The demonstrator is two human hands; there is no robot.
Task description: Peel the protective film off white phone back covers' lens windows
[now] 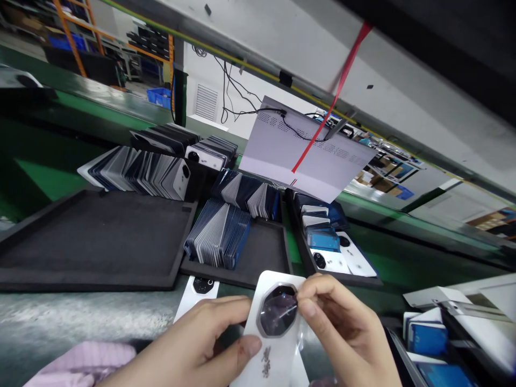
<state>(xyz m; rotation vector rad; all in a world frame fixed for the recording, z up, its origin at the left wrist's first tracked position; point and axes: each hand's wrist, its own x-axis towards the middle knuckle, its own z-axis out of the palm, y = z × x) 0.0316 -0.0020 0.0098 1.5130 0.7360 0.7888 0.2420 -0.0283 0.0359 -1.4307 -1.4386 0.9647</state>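
Behind black foam trays (pixel 92 242) of stacked covers, your left hand (pixel 201 349) grips the white phone back cover (pixel 274 344) while your right hand (pixel 342 333) fingertips pinch film at its camera ring (pixel 278 317).

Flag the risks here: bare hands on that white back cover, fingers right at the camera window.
1. Right hand pinches at the octagonal camera window of the white back cover; bare fingertips could smudge it.
2. Left hand holds the cover in the air, only by thumb and fingers; a slip could drop it onto the second white cover lying beneath.
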